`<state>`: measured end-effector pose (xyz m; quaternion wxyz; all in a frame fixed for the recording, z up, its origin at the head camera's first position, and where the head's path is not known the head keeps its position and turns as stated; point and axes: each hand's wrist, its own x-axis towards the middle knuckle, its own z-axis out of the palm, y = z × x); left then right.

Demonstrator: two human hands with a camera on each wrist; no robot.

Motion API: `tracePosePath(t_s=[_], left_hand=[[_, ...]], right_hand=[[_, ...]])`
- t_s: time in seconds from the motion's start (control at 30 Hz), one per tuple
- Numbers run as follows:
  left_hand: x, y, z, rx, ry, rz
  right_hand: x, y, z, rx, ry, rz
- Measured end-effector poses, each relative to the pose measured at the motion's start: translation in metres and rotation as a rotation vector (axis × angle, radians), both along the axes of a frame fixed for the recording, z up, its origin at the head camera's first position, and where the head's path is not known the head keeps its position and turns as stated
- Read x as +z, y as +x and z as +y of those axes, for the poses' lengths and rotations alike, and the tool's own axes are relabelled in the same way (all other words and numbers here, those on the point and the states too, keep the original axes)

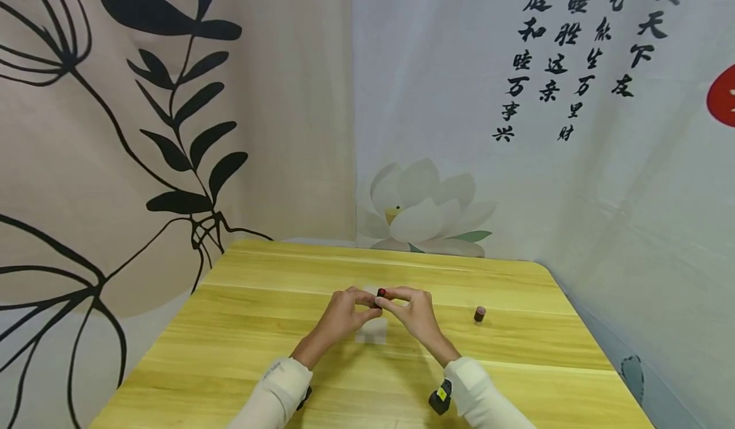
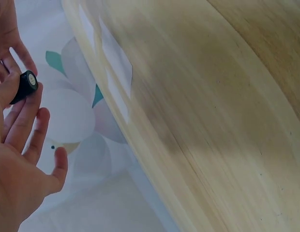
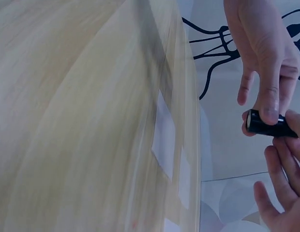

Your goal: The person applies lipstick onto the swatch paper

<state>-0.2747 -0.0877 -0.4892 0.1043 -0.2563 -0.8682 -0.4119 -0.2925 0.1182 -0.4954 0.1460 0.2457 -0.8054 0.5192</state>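
Note:
A small black lipstick tube [image 1: 379,299] with a red top is held up over the middle of the table, between the two hands. My left hand [image 1: 344,314] pinches it between thumb and fingers from the left. From the other side, the thumb and fingers of my right hand [image 1: 415,314] pinch it too. In the left wrist view, a pale round label shows on the end of the tube [image 2: 28,84]. The right wrist view has the tube [image 3: 270,126] lying nearly level across the fingertips, its far end partly covered by fingers.
A second small tube [image 1: 479,315], dark with a pinkish top, stands on the wooden table [image 1: 241,339] to the right. Pale square patches [image 1: 372,332] lie beneath the hands. Black wrist cameras [image 1: 441,398] sit by the sleeves. Printed cloth [image 1: 298,97] hangs behind the table.

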Motion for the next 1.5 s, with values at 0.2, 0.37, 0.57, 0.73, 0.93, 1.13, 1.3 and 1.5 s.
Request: tracePosePath(t_s=[0.2, 0.37, 0.57, 0.73, 0.93, 1.13, 1.3, 1.5], left_hand=[[0.001, -0.001, 0.001, 0.023, 0.022, 0.026], [0.002, 0.000, 0.000, 0.044, 0.019, 0.032], [0.001, 0.001, -0.002, 0.053, 0.009, 0.012], [0.001, 0.001, -0.001, 0.052, 0.010, 0.019], [0.000, -0.001, 0.000, 0.056, 0.008, 0.030], [0.000, -0.001, 0.001, 0.047, 0.011, 0.032], [-0.001, 0.000, 0.001, 0.049, 0.011, 0.045], [-0.002, 0.000, 0.002, 0.035, 0.026, 0.041]], right_hand=[[0.003, 0.002, -0.003, -0.025, 0.003, -0.005], [0.003, 0.002, -0.001, 0.009, 0.026, 0.012], [0.001, 0.002, 0.002, 0.067, -0.003, -0.027], [0.002, 0.004, 0.002, 0.053, -0.023, -0.045], [0.004, 0.004, 0.001, 0.010, -0.041, -0.050], [0.002, 0.004, 0.001, 0.003, -0.031, -0.041], [0.000, 0.003, 0.005, 0.046, 0.008, -0.055], [-0.004, 0.005, 0.009, 0.092, -0.028, -0.071]])
